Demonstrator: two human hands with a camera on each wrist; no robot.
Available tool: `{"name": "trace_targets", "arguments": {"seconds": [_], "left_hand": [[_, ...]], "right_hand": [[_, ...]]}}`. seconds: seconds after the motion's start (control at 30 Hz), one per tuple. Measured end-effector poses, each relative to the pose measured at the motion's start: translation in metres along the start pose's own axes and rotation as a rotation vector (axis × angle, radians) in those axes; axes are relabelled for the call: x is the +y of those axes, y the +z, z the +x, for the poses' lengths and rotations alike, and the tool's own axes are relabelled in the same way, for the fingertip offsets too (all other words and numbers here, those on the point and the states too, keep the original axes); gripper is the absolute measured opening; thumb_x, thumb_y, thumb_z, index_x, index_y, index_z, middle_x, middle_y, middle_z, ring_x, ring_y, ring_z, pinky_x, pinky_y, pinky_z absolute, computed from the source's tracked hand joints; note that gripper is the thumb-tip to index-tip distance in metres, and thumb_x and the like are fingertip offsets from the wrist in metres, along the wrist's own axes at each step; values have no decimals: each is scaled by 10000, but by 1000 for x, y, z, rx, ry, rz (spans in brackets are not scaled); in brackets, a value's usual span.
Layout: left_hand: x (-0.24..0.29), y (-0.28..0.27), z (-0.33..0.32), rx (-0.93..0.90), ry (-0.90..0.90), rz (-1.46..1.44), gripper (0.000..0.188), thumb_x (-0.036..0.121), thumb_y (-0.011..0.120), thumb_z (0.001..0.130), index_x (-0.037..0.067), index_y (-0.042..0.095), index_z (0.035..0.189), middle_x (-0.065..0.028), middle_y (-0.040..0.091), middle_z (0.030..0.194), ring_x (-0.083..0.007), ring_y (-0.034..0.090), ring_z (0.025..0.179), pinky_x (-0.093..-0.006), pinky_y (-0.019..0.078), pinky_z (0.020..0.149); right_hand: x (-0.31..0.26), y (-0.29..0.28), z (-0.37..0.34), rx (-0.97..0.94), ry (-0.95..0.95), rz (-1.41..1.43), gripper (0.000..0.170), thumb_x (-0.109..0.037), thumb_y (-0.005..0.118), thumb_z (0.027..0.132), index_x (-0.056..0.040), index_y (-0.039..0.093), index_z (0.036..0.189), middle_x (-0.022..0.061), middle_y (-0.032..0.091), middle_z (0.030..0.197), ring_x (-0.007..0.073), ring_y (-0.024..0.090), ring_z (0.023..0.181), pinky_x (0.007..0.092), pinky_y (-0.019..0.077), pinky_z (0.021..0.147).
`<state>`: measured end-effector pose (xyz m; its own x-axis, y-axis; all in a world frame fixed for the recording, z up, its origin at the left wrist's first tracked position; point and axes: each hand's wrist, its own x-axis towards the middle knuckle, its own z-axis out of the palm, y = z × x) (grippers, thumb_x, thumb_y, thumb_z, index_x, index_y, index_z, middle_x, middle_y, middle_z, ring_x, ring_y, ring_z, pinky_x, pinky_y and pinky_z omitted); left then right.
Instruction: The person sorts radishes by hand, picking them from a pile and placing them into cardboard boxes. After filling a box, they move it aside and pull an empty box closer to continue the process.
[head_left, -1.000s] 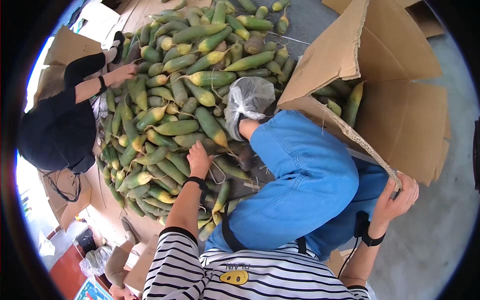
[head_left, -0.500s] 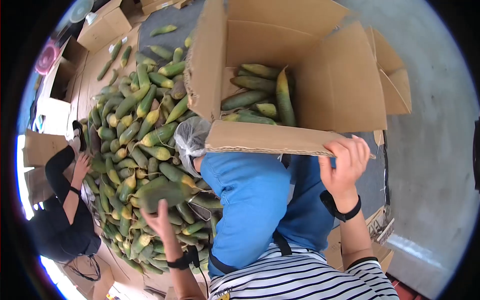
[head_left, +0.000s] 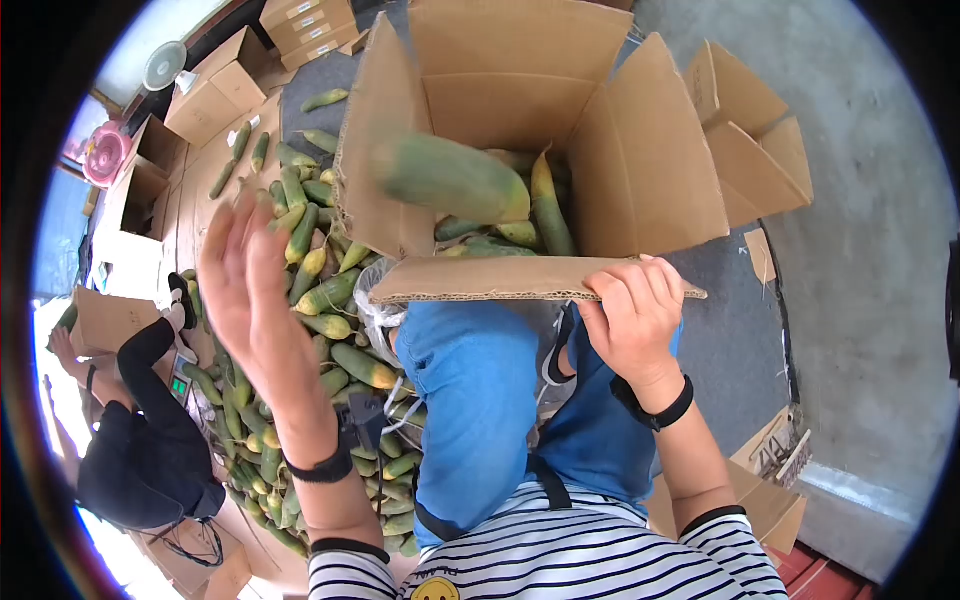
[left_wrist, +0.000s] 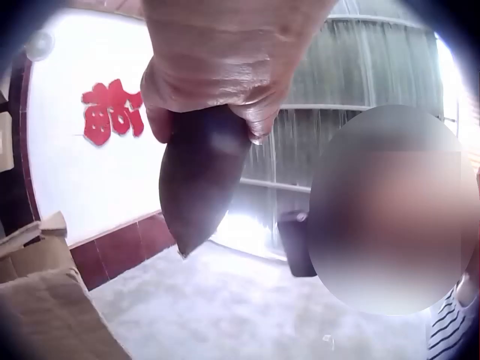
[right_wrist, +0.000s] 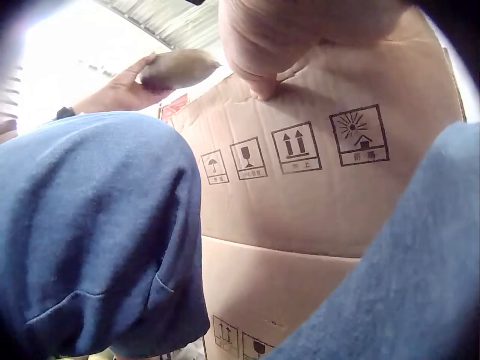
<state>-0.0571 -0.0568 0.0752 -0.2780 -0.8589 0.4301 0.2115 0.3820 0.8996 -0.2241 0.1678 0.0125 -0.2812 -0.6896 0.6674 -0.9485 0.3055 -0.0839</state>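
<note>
My left hand is raised at the left with straight, blurred fingers. Apart from it in the head view, a motion-blurred green radish is in the air over the cardboard box's near left corner. Both wrist views catch the radish still at the left hand's fingers. My right hand grips the box's near flap, thumb on this side. Several green radishes lie inside the box.
A large heap of green radishes covers the floor at left, beside my plastic-covered foot. A person in black sits beyond it. Another open box stands right, and more cartons stand at the back left.
My left hand picked up a green radish from the heap, rose and let it go toward the box. The view turned to the box; my right hand stays on the flap.
</note>
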Motion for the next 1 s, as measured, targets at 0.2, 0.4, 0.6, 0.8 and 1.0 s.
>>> {"name": "trace_targets", "arguments": {"seconds": [0.2,0.4,0.6,0.8,1.0], "left_hand": [[-27,-70,-76,-139,-298,338,398,78,567,925,-38,437,1283,-165,537,1271,-229,529,1165,-326,404,1000],[-33,-99,-133,-301,-578,273,365,97,568,937,-40,465,1259,-146,552,1236,-201,563,1103,-306,419,969],[-30,-114,-133,-308,-586,277,362,93,579,933,-36,464,1251,-127,551,1215,-151,551,1057,-268,443,915],[-37,-121,-134,-293,-592,314,348,90,587,925,-39,484,1231,-128,568,1181,-151,562,1039,-267,457,892],[-38,-122,-137,-327,-566,337,354,105,603,919,-45,494,1221,-137,579,1158,-157,573,1025,-272,457,893]], "right_hand": [[2,1,-1,-3,-6,55,214,-162,721,702,-92,600,864,57,603,843,267,561,794,424,429,858],[4,1,3,1,-4,84,172,-146,696,747,-84,611,884,63,621,864,274,581,826,426,434,860],[7,-24,0,225,8,160,312,-74,651,750,-95,640,1061,81,627,1148,274,589,1012,414,435,922],[22,-52,-23,304,166,173,261,26,603,776,-68,640,1017,94,639,1074,272,630,919,352,502,793],[33,-53,-58,91,306,221,186,27,598,791,-50,623,959,103,629,936,259,635,793,340,507,688]]}}
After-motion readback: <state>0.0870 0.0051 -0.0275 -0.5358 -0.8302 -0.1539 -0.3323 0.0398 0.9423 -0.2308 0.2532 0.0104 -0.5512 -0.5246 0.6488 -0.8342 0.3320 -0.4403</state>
